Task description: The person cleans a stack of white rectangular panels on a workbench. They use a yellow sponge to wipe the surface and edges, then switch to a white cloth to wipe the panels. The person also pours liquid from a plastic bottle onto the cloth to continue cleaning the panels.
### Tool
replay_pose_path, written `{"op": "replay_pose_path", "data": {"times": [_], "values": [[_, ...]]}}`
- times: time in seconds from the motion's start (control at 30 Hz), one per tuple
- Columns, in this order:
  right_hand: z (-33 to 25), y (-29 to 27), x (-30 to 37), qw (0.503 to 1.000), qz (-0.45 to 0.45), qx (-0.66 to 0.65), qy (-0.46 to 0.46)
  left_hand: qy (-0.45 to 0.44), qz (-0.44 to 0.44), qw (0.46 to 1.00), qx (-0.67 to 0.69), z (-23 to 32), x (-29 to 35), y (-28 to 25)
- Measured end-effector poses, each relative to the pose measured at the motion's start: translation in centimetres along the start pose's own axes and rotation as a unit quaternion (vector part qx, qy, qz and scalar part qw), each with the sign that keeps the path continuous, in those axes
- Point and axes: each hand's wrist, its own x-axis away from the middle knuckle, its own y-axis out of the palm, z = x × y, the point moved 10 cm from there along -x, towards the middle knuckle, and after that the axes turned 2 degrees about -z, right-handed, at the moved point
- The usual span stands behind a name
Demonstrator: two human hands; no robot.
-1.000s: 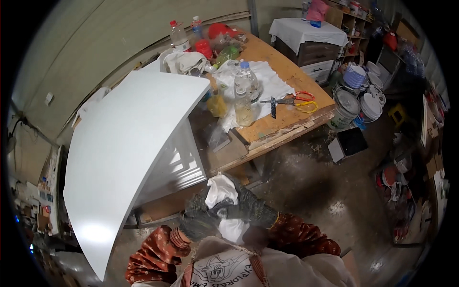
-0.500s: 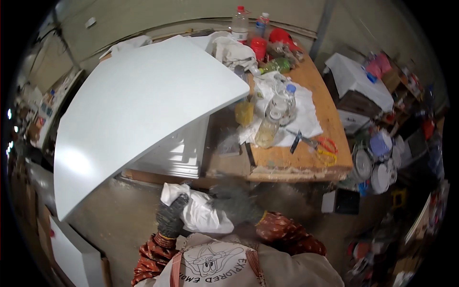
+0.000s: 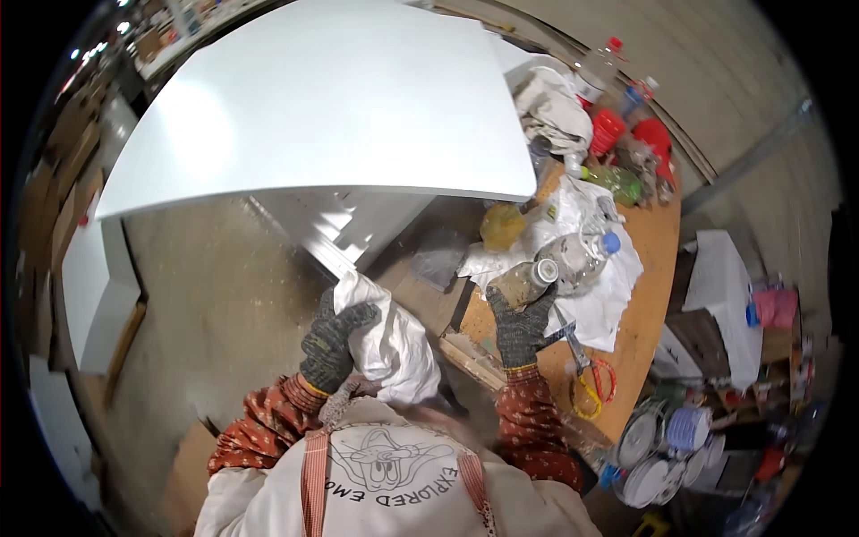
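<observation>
A crumpled white cloth point(image 3: 398, 345) hangs from my gloved left hand point(image 3: 333, 345), whose fingers are closed on it in front of my chest. Over at the bench, my gloved right hand point(image 3: 522, 327) has its fingers around a small clear bottle point(image 3: 522, 285) with a pale lid and some liquid inside. Just behind it is a larger clear bottle point(image 3: 577, 258) with a blue cap. Both bottles are over a white sheet point(image 3: 604, 318) on the wooden bench. Scissors point(image 3: 586, 376) with red and yellow handles lie close to my right wrist.
A large glossy white panel point(image 3: 331, 98) overhangs the bench at left, above stacked white panels point(image 3: 376, 224). A yellow lump point(image 3: 503, 225), a green bottle point(image 3: 617, 183) and a red jar point(image 3: 608, 132) crowd the far bench. Buckets point(image 3: 644, 474) stand at lower right.
My right hand has moved from beside the cloth to the small bottle on the bench. My left hand still holds the cloth. The whole view has turned, swinging the bench around.
</observation>
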Motion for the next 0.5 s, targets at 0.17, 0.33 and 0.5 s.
{"op": "replay_pose_path", "data": {"times": [0.17, 0.33, 0.5], "values": [[-1.7, 2.3, -0.9, 0.981, -0.176, -0.072, -0.032, 0.001, -0.002, 0.998, -0.069, -0.1, 0.1, 0.3], [-11.5, 3.6, 2.6, 0.831, -0.345, 0.248, -0.36, 0.057, 0.002, 0.996, -0.074, 0.5, -0.5, 2.8], [-8.0, 2.3, 4.7, 0.802, -0.34, 0.378, -0.314, 0.219, -0.073, 0.914, -0.333, 2.0, 0.5, 7.5]]}}
